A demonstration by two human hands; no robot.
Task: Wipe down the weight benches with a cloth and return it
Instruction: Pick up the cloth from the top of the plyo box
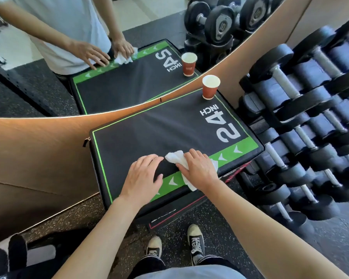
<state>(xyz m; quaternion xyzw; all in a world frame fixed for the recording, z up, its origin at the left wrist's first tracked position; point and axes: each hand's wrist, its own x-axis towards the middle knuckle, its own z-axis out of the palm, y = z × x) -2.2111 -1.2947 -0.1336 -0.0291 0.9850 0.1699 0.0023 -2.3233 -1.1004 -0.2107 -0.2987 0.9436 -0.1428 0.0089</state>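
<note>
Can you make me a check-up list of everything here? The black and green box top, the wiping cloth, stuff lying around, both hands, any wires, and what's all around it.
Surface: black padded box top with green border, marked 24 INCH; no dirt that I can make out.
Job's things: white cloth, crumpled, lying on the box's near green strip.
Clutter: red paper cup standing upright on the far right corner.
Hands: left hand flat on the box top beside the cloth; right hand pressing the cloth down.
Cables: nothing seen.
Surroundings: dumbbell rack to the right; mirror behind the box; speckled floor below.
</note>
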